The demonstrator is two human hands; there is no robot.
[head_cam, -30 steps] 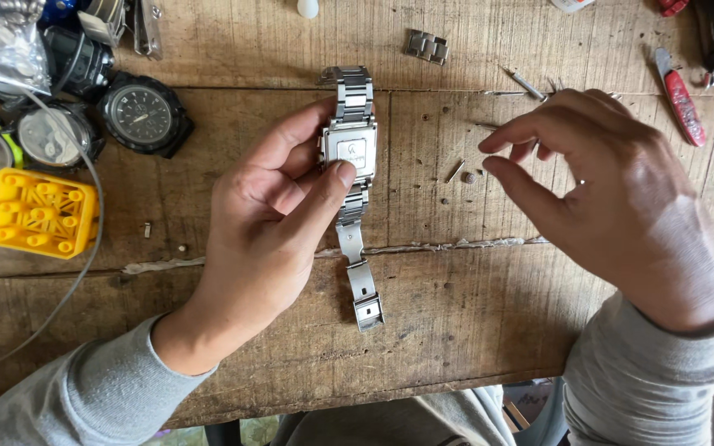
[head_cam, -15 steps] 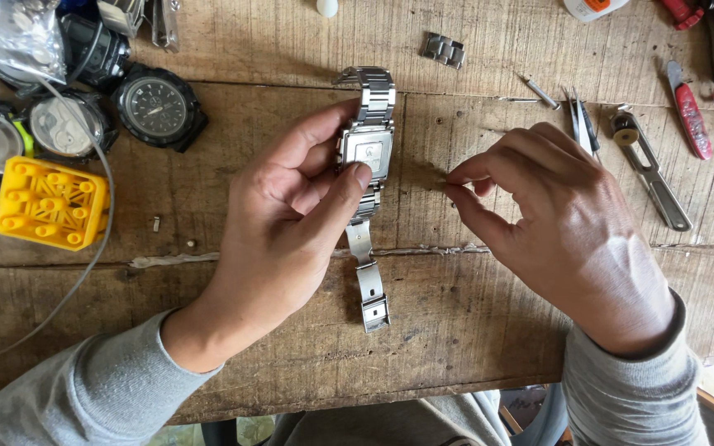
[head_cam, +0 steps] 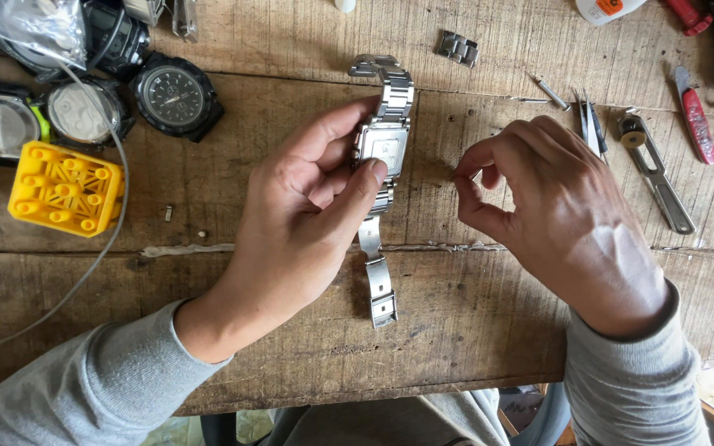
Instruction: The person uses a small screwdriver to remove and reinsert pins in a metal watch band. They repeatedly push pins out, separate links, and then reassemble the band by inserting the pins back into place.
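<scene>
A silver metal wristwatch (head_cam: 383,142) with a square face and link bracelet lies lengthwise on the wooden bench. My left hand (head_cam: 307,215) grips its case between thumb and fingers. My right hand (head_cam: 564,219) hovers just right of the watch, thumb and forefinger pinched together at about the height of the case. Whether a tiny part sits in that pinch cannot be made out. The bracelet's clasp end (head_cam: 382,301) rests near the bench's front edge.
A yellow plastic holder block (head_cam: 64,188), a black round watch (head_cam: 177,95) and other watches sit at the left, with a cable (head_cam: 84,272) looping past. Loose bracelet links (head_cam: 458,47), tweezers (head_cam: 590,124), a metal case opener (head_cam: 654,173) and a red-handled tool (head_cam: 694,124) lie at the right.
My right hand moved left toward the watch, pinched its fingers near the case, then drew slightly back to the right. My left hand kept hold of the watch throughout.
</scene>
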